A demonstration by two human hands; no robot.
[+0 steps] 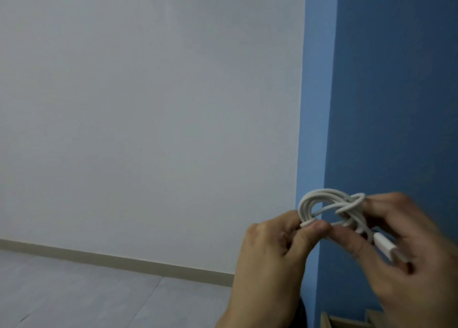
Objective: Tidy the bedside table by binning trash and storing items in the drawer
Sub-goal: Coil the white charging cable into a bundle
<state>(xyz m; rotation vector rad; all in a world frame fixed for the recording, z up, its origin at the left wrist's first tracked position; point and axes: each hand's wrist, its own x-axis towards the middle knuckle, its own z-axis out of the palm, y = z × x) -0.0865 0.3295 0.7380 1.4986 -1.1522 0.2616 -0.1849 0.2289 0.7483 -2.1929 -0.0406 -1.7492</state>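
A white charging cable [329, 205] is coiled into a small bundle and held up in the air at the lower right of the head view. My left hand [270, 260] pinches the left side of the coil between thumb and fingers. My right hand [406, 253] grips the right side, with the cable's white plug [385, 247] lying across its fingers. The bedside table's top, the drawer's inside and the bin are out of view.
A pale wooden edge [347, 321] shows at the bottom right beneath my hands. Behind is a blue wall [396, 104]; a white wall [148, 104] with a beige skirting board [119, 260] and grey floor [74, 290] fill the left.
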